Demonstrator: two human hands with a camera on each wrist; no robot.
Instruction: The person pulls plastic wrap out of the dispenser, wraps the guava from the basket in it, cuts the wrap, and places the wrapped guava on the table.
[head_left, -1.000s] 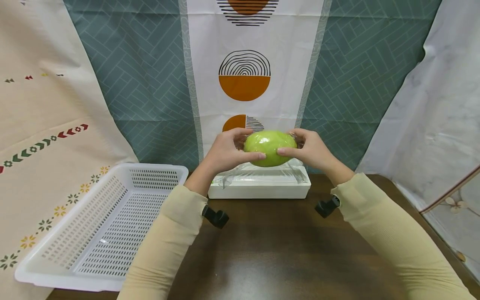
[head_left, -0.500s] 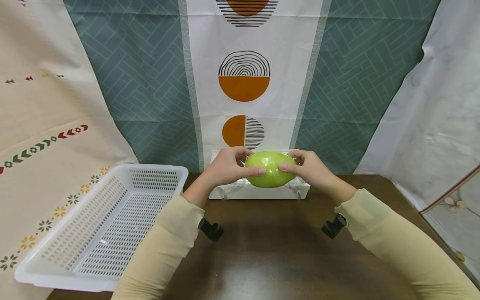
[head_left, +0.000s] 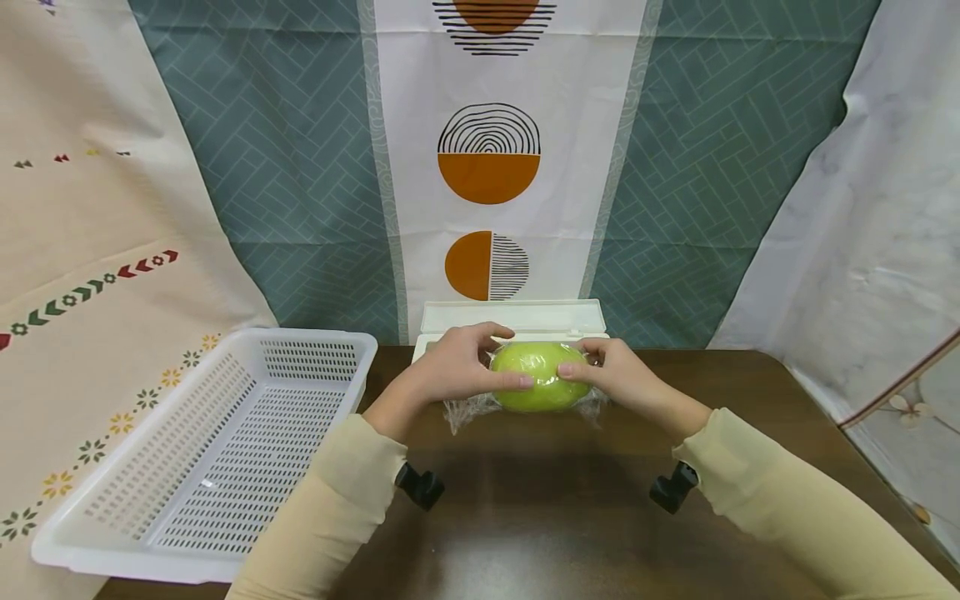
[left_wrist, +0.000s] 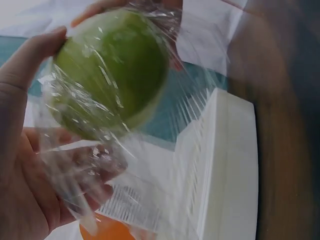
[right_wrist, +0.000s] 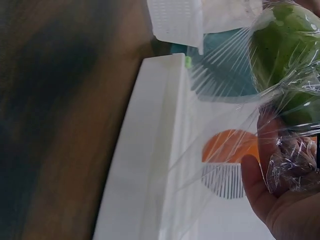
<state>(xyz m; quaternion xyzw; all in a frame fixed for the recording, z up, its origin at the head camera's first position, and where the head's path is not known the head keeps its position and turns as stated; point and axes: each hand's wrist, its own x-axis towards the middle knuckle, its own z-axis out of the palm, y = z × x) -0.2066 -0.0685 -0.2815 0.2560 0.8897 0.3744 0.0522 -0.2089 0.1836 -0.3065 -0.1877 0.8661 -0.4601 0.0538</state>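
An oval green fruit (head_left: 540, 397), mango-like in shape and shiny under clear cling film (head_left: 471, 410), is held at both ends in front of the film dispenser. My left hand (head_left: 459, 367) grips its left end, thumb across the near side and fingers behind. The right hand (head_left: 624, 382) grips the other end the same way. In the left wrist view, film spreads in creased folds from the fruit (left_wrist: 112, 70) over the fingers and across the white dispenser (left_wrist: 235, 160). Tight film creases also fan out from the fruit (right_wrist: 280, 47) in the right wrist view.
Behind the hands stands the long white cling film dispenser with its lid (head_left: 517, 315) raised. A white slotted plastic basket (head_left: 277, 333) sits on the left of the dark wooden table (head_left: 570, 533). Patterned cloth (head_left: 300, 167) hangs at the back.
Both hands have lowered the wrapped fruit and drawn it nearer, from above the dispenser to in front of it. The dispenser's raised lid now shows behind them. Both grips stay the same.
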